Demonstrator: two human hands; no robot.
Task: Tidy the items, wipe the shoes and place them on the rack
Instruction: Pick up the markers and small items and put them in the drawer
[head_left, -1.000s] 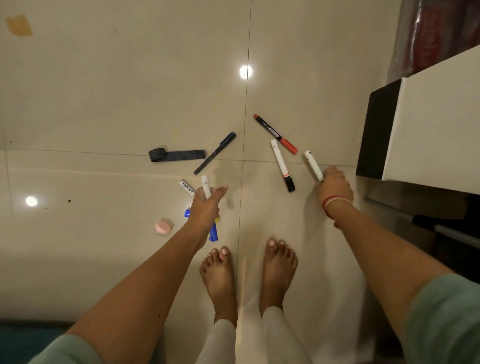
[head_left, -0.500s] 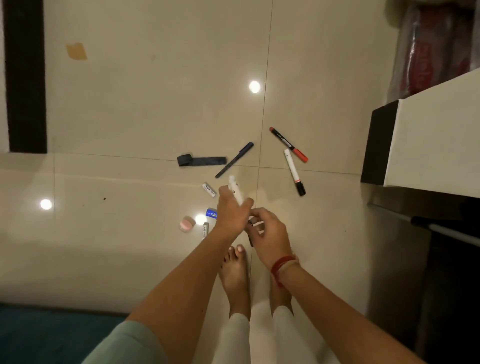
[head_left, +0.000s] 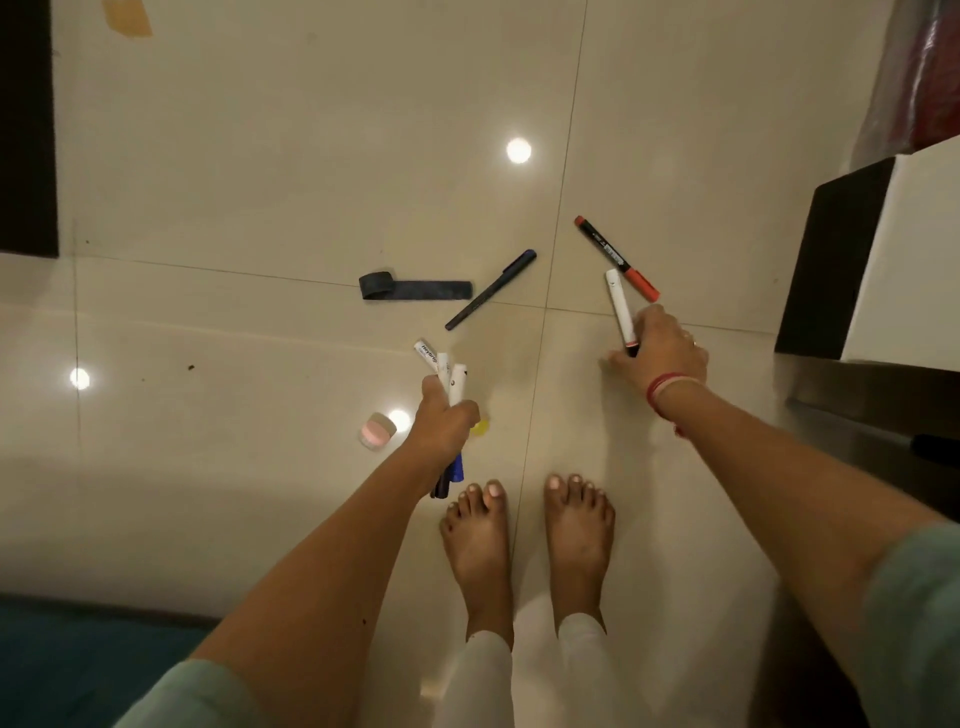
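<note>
Markers (head_left: 451, 376) in left hand (head_left: 445, 428) and right hand (head_left: 661, 353) have white barrels.

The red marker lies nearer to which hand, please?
Right. The right hand sits just below the red marker; the left hand is well off to its lower left.

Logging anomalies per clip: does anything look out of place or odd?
A red-capped black marker, slim dark pen, dark folded strap and small pink jar lie scattered on the tiled floor; nothing looks spilled or broken.
</note>
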